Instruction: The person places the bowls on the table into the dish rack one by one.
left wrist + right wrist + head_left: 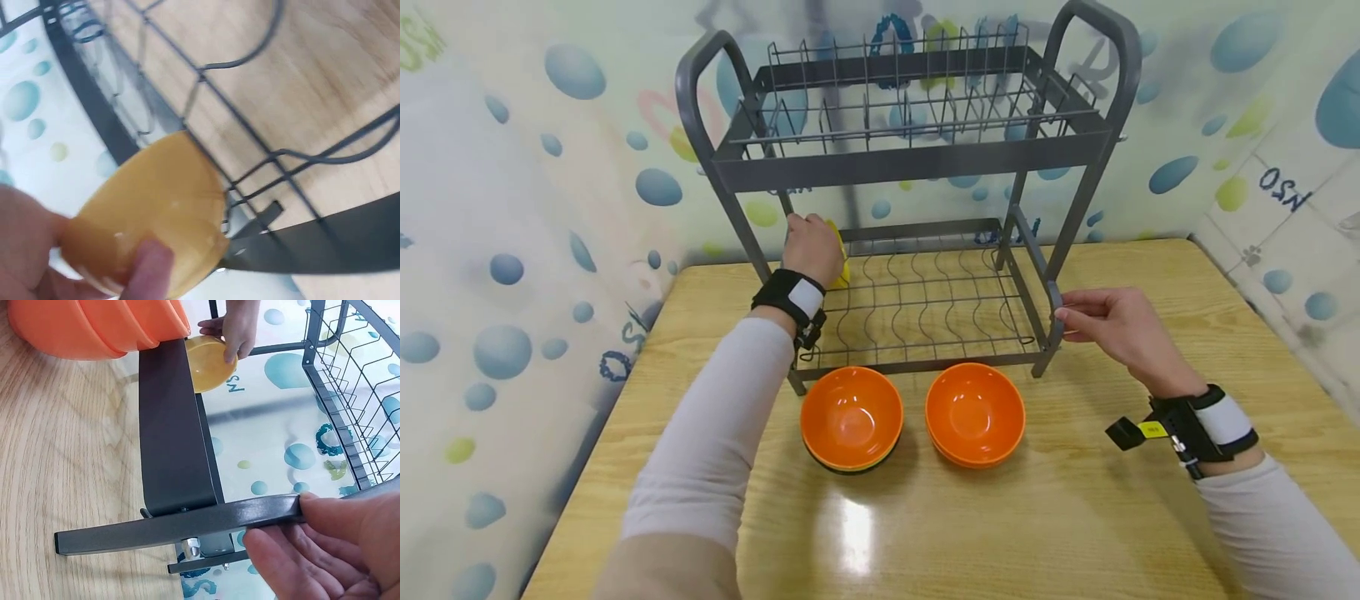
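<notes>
My left hand [814,248] pinches a yellow bowl [153,215] by its rim, thumb on one face. The bowl stands tilted on edge at the left end of the lower wire shelf [917,292]; in the head view the hand hides most of it. The right wrist view shows the same yellow bowl [211,364] past the rack's frame. With thumb and fingers, my right hand [1123,333] grips the grey dish rack's [262,511] right front leg near the lower shelf.
In front of the rack, two stacks of bowls stand on the wooden table [970,533]: a left stack [852,417] and a right stack [975,414], both orange on top. The upper wire basket [910,108] overhangs the lower shelf. Patterned walls border the table.
</notes>
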Demonstrator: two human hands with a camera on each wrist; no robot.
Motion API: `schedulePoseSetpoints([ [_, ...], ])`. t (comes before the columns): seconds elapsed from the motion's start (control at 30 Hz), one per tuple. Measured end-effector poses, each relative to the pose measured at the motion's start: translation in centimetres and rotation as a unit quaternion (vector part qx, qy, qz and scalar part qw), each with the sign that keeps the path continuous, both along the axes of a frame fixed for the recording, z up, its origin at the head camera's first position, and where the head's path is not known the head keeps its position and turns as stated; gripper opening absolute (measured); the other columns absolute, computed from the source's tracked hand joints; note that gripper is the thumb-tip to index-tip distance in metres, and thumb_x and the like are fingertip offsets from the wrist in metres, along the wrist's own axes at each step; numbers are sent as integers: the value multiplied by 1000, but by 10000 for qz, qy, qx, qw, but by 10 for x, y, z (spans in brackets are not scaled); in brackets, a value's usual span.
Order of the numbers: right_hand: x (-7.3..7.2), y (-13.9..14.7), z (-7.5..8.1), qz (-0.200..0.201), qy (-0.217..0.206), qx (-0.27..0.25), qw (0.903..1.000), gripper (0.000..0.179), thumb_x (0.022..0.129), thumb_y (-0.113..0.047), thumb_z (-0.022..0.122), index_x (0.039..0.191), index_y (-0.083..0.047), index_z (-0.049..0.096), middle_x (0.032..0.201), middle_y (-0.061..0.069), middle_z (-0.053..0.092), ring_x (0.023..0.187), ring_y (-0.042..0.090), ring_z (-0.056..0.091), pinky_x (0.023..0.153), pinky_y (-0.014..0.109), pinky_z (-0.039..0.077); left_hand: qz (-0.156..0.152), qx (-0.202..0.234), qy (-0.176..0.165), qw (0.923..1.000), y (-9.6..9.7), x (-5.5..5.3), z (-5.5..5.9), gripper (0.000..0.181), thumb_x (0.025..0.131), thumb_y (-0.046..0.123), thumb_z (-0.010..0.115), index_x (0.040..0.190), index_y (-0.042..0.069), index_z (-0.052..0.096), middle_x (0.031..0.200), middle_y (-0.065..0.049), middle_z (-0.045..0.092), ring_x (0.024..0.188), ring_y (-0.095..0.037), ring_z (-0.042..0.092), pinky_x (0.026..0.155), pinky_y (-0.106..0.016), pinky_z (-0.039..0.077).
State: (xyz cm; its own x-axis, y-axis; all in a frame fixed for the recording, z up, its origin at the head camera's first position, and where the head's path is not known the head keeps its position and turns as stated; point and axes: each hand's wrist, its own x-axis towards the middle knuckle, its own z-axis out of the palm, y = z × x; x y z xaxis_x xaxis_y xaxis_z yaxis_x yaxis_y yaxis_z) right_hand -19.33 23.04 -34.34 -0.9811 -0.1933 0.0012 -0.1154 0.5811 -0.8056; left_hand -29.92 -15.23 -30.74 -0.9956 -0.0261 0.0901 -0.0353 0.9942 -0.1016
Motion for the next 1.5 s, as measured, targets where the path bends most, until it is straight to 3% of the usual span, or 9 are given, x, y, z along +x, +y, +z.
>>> schedulePoseSetpoints([
  [0.1,-1,-1,0,37,-23,-43,10000,51,95,-32,57,131,4,55,117,27,64,87,15,72,75,24,57,-461,-766,-137,9959,-2,7,8,46,100,21,39,116,-19,56,121,-34,55,100,-39,60,89,-42,54],
  [0.17,-2,-2,0,41,-35,-88,9999,50,95,-31,58,130,4,56,116,27,65,86,14,72,75,24,57,-721,-804,-85,9941,-1,12,15,42,100,18,38,101,-13,66,109,-29,63,98,-39,62,90,-43,52],
  [0.27,-2,-2,0,50,-32,-144,9999,49,95,-30,58,129,5,56,116,28,64,84,12,71,74,23,57,-852,-1,170,9962,2,21,28,38,99,18,41,86,-6,67,89,-22,66,81,-35,65,76,-42,56],
  [0.37,-1,-2,1,39,-46,-129,9999,51,95,-31,57,130,5,55,116,28,64,84,12,71,75,25,57,-1076,735,474,9903,4,34,40,33,99,19,42,94,-7,62,80,-20,62,67,-33,63,59,-41,55],
  [0.6,0,-2,1,13,-64,-36,10000,53,95,-33,57,132,5,54,117,28,64,86,14,71,75,26,57,-2042,1034,687,9710,-3,82,57,27,98,22,49,106,-1,60,84,-15,63,64,-25,58,59,-35,52],
  [0.8,-1,-2,0,16,-49,-147,9999,52,95,-32,57,130,5,55,117,29,63,84,8,71,74,25,57,-1964,1351,600,9693,-16,121,61,27,95,24,56,107,1,65,78,-11,65,56,-20,51,48,-29,42],
  [1.0,2,-3,-2,-42,50,-144,9999,51,95,-31,57,132,5,54,119,27,63,84,7,70,74,25,57,-1569,1641,814,9705,-39,139,47,30,96,24,53,74,5,62,55,-5,47,50,-19,44,49,-29,33],
  [1.33,3,-4,-3,-14,119,-177,9998,51,95,-30,57,131,5,54,117,29,64,83,5,70,74,27,57,-976,2156,1122,9651,-68,140,2,51,91,28,63,46,9,46,45,3,25,36,-16,30,39,-26,21],
  [1.5,3,-3,-3,-10,134,-155,9998,51,95,-31,57,131,5,54,118,28,64,83,3,69,74,24,57,-886,2609,730,9585,-73,136,-12,36,89,25,66,60,3,62,47,-2,47,40,-16,41,41,-26,31],
])
